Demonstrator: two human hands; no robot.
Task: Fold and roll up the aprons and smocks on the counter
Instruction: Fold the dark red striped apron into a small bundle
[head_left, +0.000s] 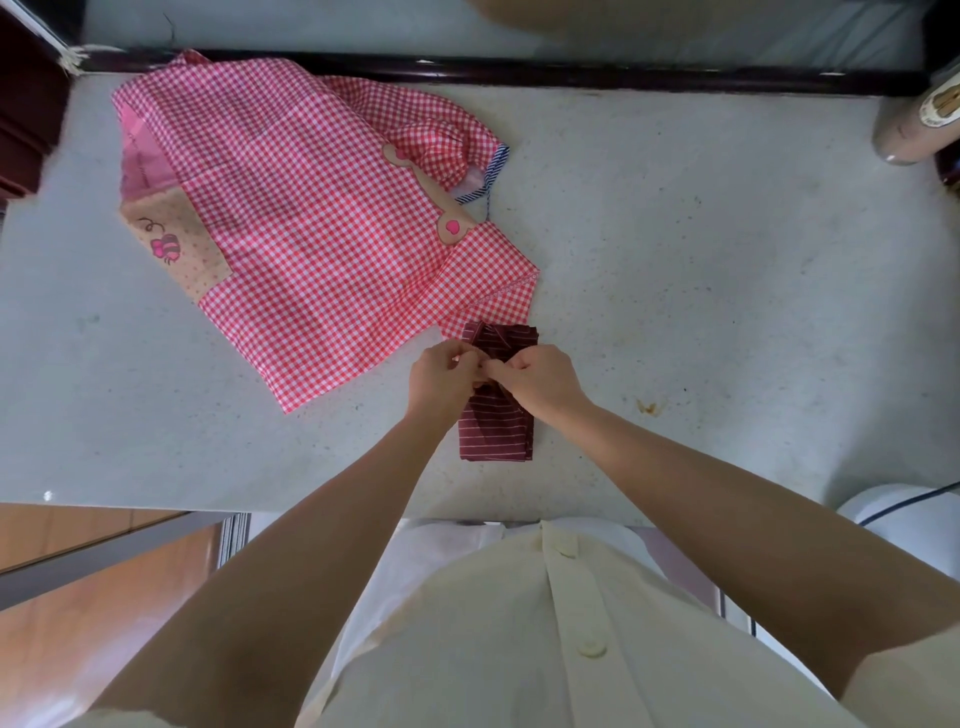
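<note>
The left hand and right hand meet fingertip to fingertip, both with fingers curled in. Between them they pinch a small bunch of cloth at the middle of the dark red striped apron. Exactly which part of the cloth each finger grips cannot be made out. The apron is folded into a narrow strip lying on the grey speckled worktop, straight ahead of the person and near the front edge. Its far end shows loose folds just past the knuckles.

There are two garments in all. The second is a pink-and-white checked smock, spread fairly flat to the left and farther back. Its near right corner touches the far end of the apron. One tan pocket on it bears a pink bee drawing; no words show there.

One bottle stands at the far right corner, its label too blurred to read. A small orange stain marks the worktop right of the hands.
</note>
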